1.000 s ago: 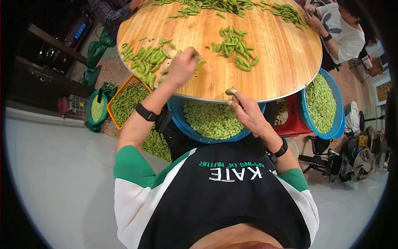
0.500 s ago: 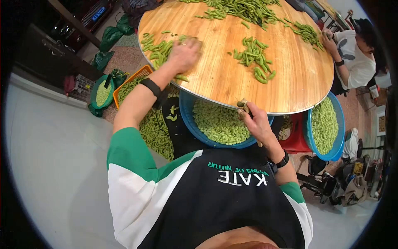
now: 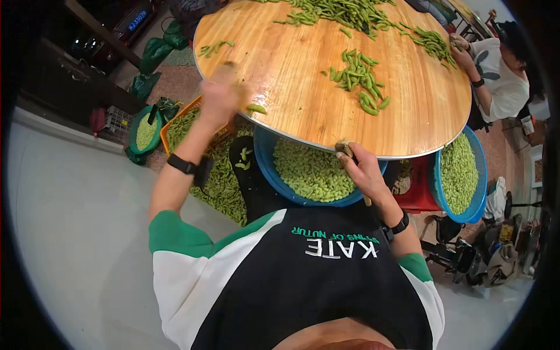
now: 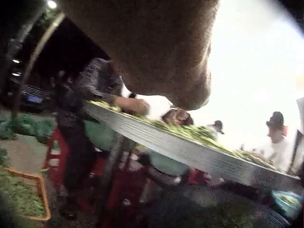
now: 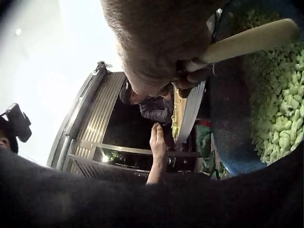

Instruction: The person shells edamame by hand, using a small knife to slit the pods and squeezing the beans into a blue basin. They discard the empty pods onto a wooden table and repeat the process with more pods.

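In the head view my left hand (image 3: 220, 98) is a motion blur at the round wooden table's (image 3: 280, 81) left edge, above the orange basket (image 3: 164, 137). The right wrist view shows this left hand (image 5: 158, 145) with its fingers extended together. One green bean pod (image 3: 256, 109) lies beside it, and a few pods (image 3: 214, 48) sit farther along the edge. My right hand (image 3: 366, 175) is at the near rim, fingers curled round a pale wooden handle (image 5: 251, 42). The far end of that tool is hidden by the hand. Under it stands a blue basket (image 3: 265, 166) of shelled beans (image 3: 312, 172).
Pod piles (image 3: 359, 79) lie mid-table and at the far side. A person in a white shirt (image 3: 496, 67) works at the right. Another blue basket (image 3: 481, 189) of beans stands on a red stool (image 3: 421, 181). Loose pods (image 3: 221, 189) cover the floor at left.
My left hand has swept leftward and toward me to the table edge. Most of the left pod pile is gone from the tabletop. My right hand stays at the rim with the handle.
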{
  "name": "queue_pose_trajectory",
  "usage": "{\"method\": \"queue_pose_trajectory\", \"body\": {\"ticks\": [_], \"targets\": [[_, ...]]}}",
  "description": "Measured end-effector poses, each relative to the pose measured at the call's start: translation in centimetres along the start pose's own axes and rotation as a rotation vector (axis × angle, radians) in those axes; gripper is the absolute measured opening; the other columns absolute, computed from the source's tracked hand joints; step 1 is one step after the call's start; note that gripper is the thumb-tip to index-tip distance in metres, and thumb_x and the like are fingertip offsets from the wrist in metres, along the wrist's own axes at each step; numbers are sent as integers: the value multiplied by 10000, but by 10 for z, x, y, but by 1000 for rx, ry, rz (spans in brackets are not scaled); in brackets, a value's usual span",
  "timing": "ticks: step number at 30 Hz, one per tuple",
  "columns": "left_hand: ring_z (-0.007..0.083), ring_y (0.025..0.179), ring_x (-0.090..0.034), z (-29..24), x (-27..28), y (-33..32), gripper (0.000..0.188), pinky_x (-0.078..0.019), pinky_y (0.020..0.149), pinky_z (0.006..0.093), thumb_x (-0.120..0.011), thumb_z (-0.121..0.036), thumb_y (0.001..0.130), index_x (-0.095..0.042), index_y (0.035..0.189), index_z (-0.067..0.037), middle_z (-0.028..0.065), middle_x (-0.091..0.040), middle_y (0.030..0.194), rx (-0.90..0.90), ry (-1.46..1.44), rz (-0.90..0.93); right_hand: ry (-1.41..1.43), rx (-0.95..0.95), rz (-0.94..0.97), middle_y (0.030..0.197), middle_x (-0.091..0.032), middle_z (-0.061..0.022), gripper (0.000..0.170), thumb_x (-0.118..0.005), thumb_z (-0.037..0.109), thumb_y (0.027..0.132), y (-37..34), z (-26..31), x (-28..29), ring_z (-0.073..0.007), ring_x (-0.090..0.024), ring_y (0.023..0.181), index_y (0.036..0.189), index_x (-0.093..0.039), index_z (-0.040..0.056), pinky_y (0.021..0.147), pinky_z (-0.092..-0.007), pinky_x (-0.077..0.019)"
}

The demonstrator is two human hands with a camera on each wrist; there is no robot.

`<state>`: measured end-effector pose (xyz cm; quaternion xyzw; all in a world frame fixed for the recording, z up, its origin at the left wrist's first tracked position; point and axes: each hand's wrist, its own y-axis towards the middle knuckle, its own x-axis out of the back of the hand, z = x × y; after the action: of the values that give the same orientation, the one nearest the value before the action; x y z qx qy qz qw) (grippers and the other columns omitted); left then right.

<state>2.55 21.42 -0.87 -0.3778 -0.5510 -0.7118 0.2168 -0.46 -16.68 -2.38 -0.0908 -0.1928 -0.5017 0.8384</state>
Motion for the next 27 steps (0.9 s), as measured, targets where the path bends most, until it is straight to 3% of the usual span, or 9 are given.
{"method": "queue_pose_trajectory", "body": {"ticks": [1,3,5,7,12,16,19,22,27], "targets": [[349,963,-578,-25,-7,-1,255,-463,755,449,-583,-246,829,-605,960,-27,169,-590,1015,-154,35,80,-6,-8,-3,650,-521,-146,205,-602,155,890,1,-2,-2,-171,-477,570,964,-559,-31,541,-317,-415],[317,1280,-423,-76,2,3,366,-311,1014,473,-566,-281,860,-578,1129,-34,170,-530,1263,-110,-201,172,-41,27,40,646,-521,-143,230,-608,173,889,4,-6,-4,-184,-503,576,983,-547,-28,548,-329,-423],[304,1256,-449,-63,-17,-11,347,-327,1000,472,-535,-240,870,-554,1155,-41,146,-534,1265,-176,0,263,-26,-11,63,667,-547,-133,243,-576,182,903,0,1,3,-187,-539,601,1018,-538,-28,567,-332,-440],[286,1233,-466,-11,-34,-22,320,-350,973,475,-509,-175,862,-550,1149,-39,144,-534,1261,-8,-231,205,165,-2,50,705,-579,-114,242,-525,179,922,-3,3,9,-187,-557,613,1047,-535,-27,576,-328,-453],[283,1015,-569,2,-37,30,163,-431,865,452,-539,-95,796,-630,919,-40,146,-611,1085,294,436,77,356,-186,69,750,-594,-50,288,-460,177,961,-7,-1,17,-69,-499,569,1180,-518,0,512,-233,-421],[312,883,-580,-67,-58,104,139,-480,781,403,-622,-124,741,-649,855,-48,136,-619,953,-78,-440,8,493,-204,30,747,-591,-31,303,-454,160,965,-8,6,14,-49,-491,563,1224,-512,13,486,-206,-416],[339,886,-584,-99,-102,130,188,-483,807,413,-633,-132,738,-663,906,-52,164,-610,938,-171,-460,42,505,-177,42,754,-590,-22,322,-447,142,967,-10,6,16,-39,-493,554,1260,-502,18,466,-190,-414],[376,957,-564,-118,-117,143,223,-468,848,444,-606,-132,785,-652,984,-42,215,-604,962,232,-509,331,489,-192,19,756,-591,-25,319,-440,133,971,-16,-2,20,-46,-498,536,1260,-511,19,461,-193,-414],[360,949,-552,-127,-109,138,211,-450,822,454,-615,-137,808,-612,999,-47,181,-601,922,149,-359,265,547,-231,-6,758,-591,-28,327,-452,149,975,-16,-9,21,-49,-491,532,1272,-503,22,455,-197,-406]]}}
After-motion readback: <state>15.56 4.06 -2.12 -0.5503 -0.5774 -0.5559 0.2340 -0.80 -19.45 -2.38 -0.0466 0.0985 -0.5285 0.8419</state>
